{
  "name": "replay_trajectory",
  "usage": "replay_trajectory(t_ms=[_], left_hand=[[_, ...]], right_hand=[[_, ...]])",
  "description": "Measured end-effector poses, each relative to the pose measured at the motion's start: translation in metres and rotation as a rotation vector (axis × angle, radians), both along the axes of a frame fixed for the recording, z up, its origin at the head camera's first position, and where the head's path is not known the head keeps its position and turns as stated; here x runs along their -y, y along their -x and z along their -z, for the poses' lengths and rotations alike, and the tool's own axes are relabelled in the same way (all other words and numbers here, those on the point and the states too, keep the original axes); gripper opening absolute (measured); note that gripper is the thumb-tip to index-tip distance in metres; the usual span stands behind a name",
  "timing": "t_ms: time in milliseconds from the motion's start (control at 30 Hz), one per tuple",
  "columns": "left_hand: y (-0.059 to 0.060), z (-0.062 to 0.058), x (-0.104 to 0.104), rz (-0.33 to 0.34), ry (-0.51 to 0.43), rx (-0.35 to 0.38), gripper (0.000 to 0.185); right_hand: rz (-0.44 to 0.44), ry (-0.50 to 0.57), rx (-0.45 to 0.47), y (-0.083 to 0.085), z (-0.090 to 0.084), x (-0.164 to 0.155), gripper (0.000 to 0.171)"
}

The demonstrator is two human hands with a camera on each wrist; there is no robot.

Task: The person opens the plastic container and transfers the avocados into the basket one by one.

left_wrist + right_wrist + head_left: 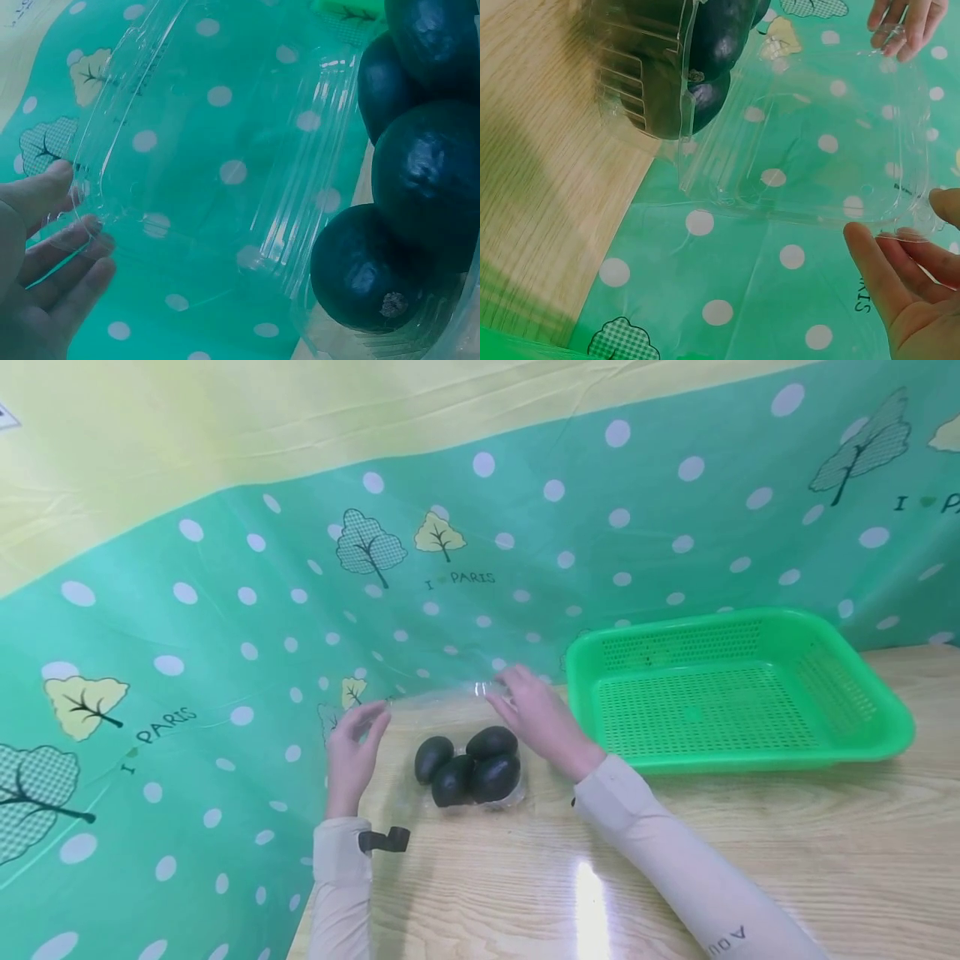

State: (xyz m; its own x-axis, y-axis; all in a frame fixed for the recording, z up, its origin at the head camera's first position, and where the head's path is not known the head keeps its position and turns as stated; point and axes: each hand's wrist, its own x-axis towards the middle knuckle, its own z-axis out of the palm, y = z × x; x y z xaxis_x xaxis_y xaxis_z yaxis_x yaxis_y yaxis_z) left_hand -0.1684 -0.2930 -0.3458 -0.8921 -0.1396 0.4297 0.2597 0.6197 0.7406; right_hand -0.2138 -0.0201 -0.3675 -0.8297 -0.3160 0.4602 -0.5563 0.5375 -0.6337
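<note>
wood counter [750, 860], dotted green backdrop. clear lid [210, 150] swung open behind avocados [472, 766]; my left hand [352, 756] and right hand [543, 718] pinch its far corners.

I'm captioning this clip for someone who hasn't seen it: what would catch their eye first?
Probably the four dark avocados bunched in a clear plastic clamshell box on the wooden table, its lid swung open towards the green dotted backdrop. The left hand and the right hand each pinch a lid corner. To the right sits a bright green basket.
</note>
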Motion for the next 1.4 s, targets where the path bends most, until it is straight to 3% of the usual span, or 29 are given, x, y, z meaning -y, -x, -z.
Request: replay_trajectory(t_ms=[267, 433, 733, 1033, 1133, 1267, 1400], left_hand=[[0.005, 0.002, 0.002, -0.013, 0.005, 0.022, 0.031], [0.009, 0.006, 0.007, 0.021, -0.033, 0.002, 0.03], [0.031, 0.033, 0.028, 0.027, -0.086, 0.003, 0.033], [0.04, 0.031, 0.027, 0.054, -0.106, 0.002, 0.037], [0.036, 0.021, 0.018, 0.064, -0.123, 0.013, 0.04], [0.04, 0.024, 0.019, 0.059, -0.147, 0.048, 0.047], [0.051, 0.036, 0.026, 0.063, -0.154, 0.066, 0.056]], right_hand=[[0.01, 0.004, -0.033, 0.004, 0.001, 0.001, 0.031], [0.024, -0.018, -0.02, 0.007, 0.002, 0.003, 0.032], [0.042, -0.024, 0.03, 0.013, 0.005, 0.005, 0.034], [0.017, 0.018, 0.097, 0.019, 0.007, 0.004, 0.044], [0.008, 0.007, 0.128, 0.02, 0.007, 0.004, 0.049], [0.004, -0.023, 0.15, 0.023, 0.007, 0.004, 0.051], [-0.005, -0.034, 0.163, 0.026, 0.007, 0.004, 0.049]])
